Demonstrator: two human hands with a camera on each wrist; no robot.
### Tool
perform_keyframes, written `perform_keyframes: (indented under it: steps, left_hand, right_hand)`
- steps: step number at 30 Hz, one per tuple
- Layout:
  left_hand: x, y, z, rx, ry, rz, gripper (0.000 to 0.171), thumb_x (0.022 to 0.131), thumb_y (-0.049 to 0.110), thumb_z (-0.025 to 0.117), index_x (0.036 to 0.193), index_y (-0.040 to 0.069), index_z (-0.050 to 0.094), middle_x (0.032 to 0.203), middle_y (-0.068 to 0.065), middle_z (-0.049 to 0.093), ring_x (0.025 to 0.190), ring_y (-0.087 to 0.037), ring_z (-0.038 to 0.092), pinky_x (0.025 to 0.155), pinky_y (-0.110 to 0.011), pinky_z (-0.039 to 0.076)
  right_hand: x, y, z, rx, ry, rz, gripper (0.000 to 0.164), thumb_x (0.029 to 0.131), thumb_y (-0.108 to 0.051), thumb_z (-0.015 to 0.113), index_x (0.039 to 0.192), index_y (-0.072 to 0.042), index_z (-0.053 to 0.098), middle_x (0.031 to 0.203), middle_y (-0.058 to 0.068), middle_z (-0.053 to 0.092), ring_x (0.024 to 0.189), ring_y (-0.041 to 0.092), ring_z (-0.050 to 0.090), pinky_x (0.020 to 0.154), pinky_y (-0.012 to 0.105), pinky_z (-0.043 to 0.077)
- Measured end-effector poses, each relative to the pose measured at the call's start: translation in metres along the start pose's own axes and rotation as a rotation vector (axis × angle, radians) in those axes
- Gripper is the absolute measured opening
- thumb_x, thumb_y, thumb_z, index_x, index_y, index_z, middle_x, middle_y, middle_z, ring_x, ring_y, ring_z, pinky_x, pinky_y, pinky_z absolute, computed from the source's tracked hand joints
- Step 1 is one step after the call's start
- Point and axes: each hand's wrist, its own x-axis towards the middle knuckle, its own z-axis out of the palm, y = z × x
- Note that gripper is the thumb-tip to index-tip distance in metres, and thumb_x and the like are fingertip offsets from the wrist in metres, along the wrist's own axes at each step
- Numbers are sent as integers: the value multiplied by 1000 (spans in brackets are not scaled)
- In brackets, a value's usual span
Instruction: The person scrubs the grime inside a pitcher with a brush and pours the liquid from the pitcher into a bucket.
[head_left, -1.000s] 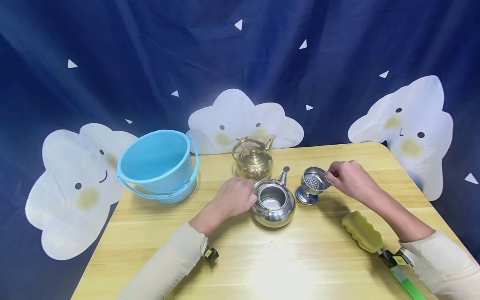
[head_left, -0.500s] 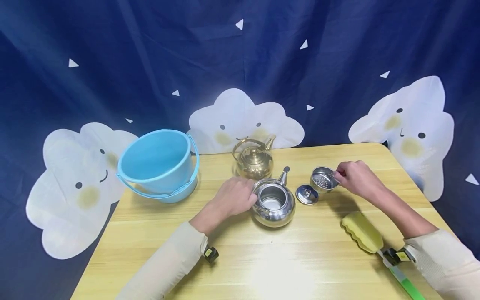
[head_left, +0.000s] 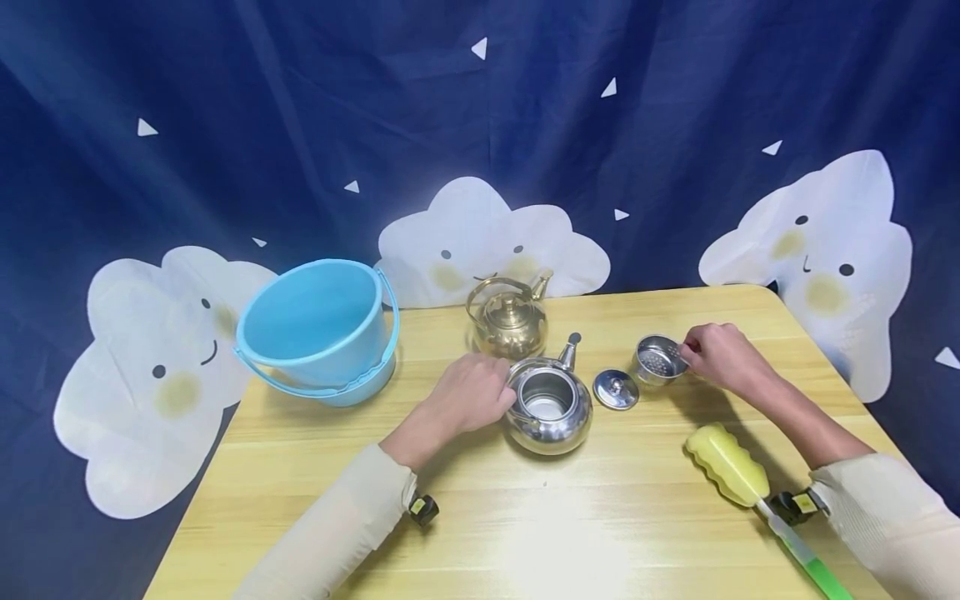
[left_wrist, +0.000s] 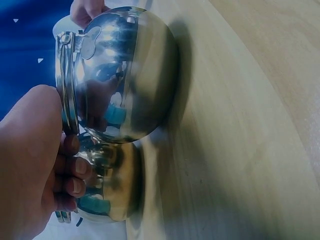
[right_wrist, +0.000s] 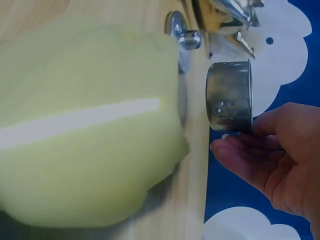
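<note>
A silver teapot (head_left: 553,437) without its lid on stands mid-table, its round mouth facing up. My left hand (head_left: 472,392) grips its handle, which lies folded to the left side; in the left wrist view the fingers curl round the handle (left_wrist: 69,80). My right hand (head_left: 723,357) pinches the rim of a perforated metal tea strainer (head_left: 658,360) between thumb and fingers. In the right wrist view the strainer (right_wrist: 227,95) shows holes in its base. Between teapot and strainer, the silver lid (head_left: 617,389) lies on the table, knob up.
Behind the silver teapot stands a gold teapot (head_left: 510,325) with its lid on. A light blue bucket (head_left: 315,317) is at the back left. Under my right forearm lies a yellow sponge brush (head_left: 727,462) with a green handle. A blue curtain (head_left: 480,108) hangs behind the table.
The right hand has lifted the strainer off the lid and carried it to the right, uncovering the lid. My left hand and the silver teapot have stayed in place.
</note>
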Motion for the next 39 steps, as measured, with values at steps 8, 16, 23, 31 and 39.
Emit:
perform_keyframes:
  steps: [8, 16, 23, 31, 39]
  left_hand:
    - [0, 0, 2, -3, 1, -11, 19, 92, 28, 48, 77, 16, 52, 69, 3, 50, 65, -15, 47, 63, -29, 43]
    - [0, 0, 0, 5, -8, 4, 19, 93, 27, 47, 79, 16, 53, 71, 3, 50, 66, -15, 47, 65, -29, 44]
    - [0, 0, -1, -1, 1, 4, 19, 92, 27, 48, 77, 16, 52, 70, 3, 50, 65, -15, 46, 63, -29, 44]
    - [0, 1, -1, 16, 1, 1, 20, 92, 28, 46, 77, 16, 50, 69, 3, 49, 65, -15, 46, 64, -30, 44]
    - [0, 1, -2, 10, -1, 2, 21, 93, 29, 46, 78, 16, 52, 69, 3, 50, 65, -15, 47, 66, -31, 46]
  right_hand:
    - [1, 9, 5, -3, -42, 16, 18, 93, -6, 62, 81, 1, 75, 62, 0, 71, 59, 15, 63, 61, 36, 50]
    - [1, 16, 11, -6, -63, 19, 17, 93, -5, 64, 84, 4, 75, 60, 1, 70, 57, 17, 63, 57, 32, 48]
    - [3, 20, 12, -6, -83, 28, 18, 94, -6, 64, 86, 6, 74, 62, 2, 71, 58, 19, 64, 59, 36, 51]
    - [2, 23, 13, -14, -83, 44, 18, 94, -7, 64, 83, 4, 74, 61, 1, 69, 60, 18, 61, 59, 34, 47]
    - [3, 26, 15, -14, -95, 52, 19, 94, -8, 65, 81, 3, 74, 59, -2, 68, 60, 17, 60, 61, 37, 49]
